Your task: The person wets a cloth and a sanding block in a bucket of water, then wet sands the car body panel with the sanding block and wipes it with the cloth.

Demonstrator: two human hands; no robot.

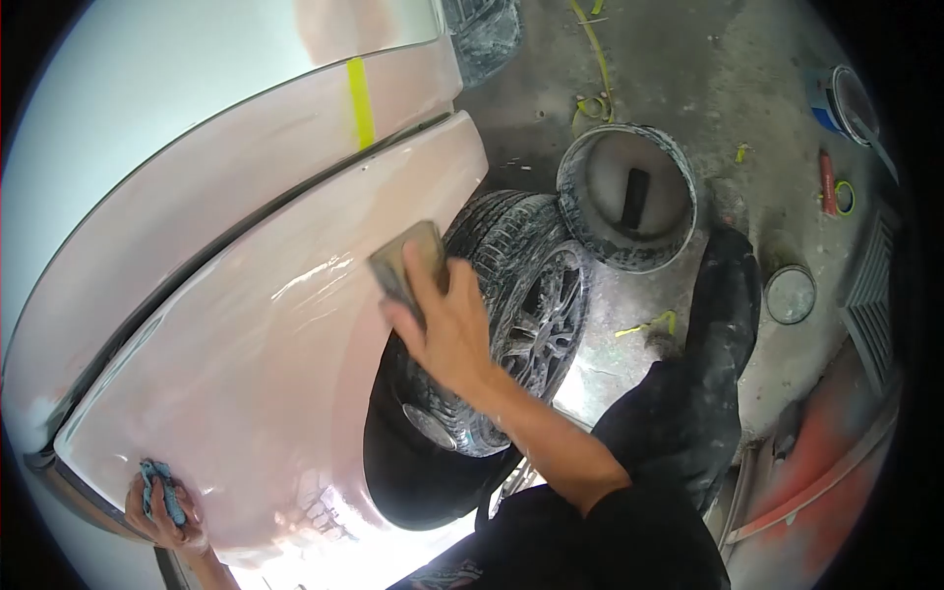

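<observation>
My right hand point(452, 329) is closed on a grey-brown sanding block point(393, 270), which lies against the wet, pinkish-white car fender point(256, 344) just above the wheel arch. At the lower left, my left hand point(172, 521) is closed around a crumpled blue cloth point(157, 487) by the fender's edge. Beside my right hand is the car wheel point(541, 305), its tire and rim smeared with whitish residue. Streaks of water shine on the panel left of the block.
A bucket of murky water point(626, 143) with a dark block in it stands beside the tire. My leg point(723, 305) is next to it. Cans point(790, 295), a red tube point(827, 182) and scraps of yellow tape point(649, 324) lie on the floor. Yellow tape point(361, 103) crosses the panel above the gap.
</observation>
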